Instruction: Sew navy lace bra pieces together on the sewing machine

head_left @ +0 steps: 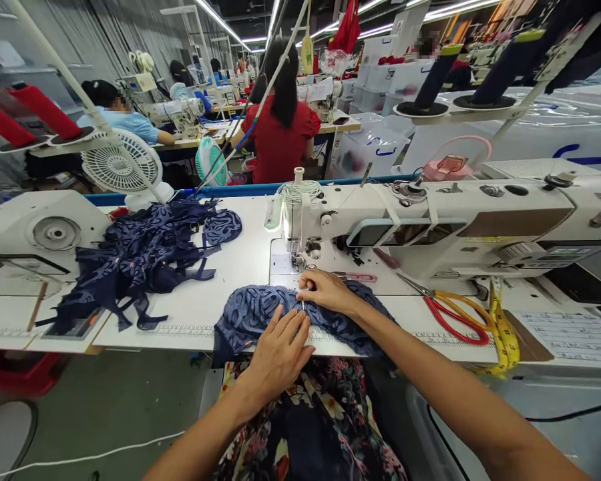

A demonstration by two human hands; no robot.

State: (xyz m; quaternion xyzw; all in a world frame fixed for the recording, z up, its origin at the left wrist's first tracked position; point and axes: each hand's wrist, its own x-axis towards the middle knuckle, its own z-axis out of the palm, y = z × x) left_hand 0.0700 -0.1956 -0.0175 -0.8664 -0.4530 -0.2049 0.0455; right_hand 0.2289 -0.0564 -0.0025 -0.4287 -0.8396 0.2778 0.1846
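Note:
A dark blue lace piece (253, 314) lies on the white table in front of the sewing machine (431, 220). My left hand (280, 351) rests flat on the lace near the table's front edge, fingers stretched out together. My right hand (325, 290) sits just below the needle area (299, 262), fingers curled and pinching the lace's edge. Both forearms reach in from the bottom of the view.
A heap of dark blue lace pieces (145, 257) lies at the left. Red-handled scissors (451, 314) and a yellow tape measure (503, 334) lie at the right. A white fan (120, 164) stands behind. Other people sit at machines further back.

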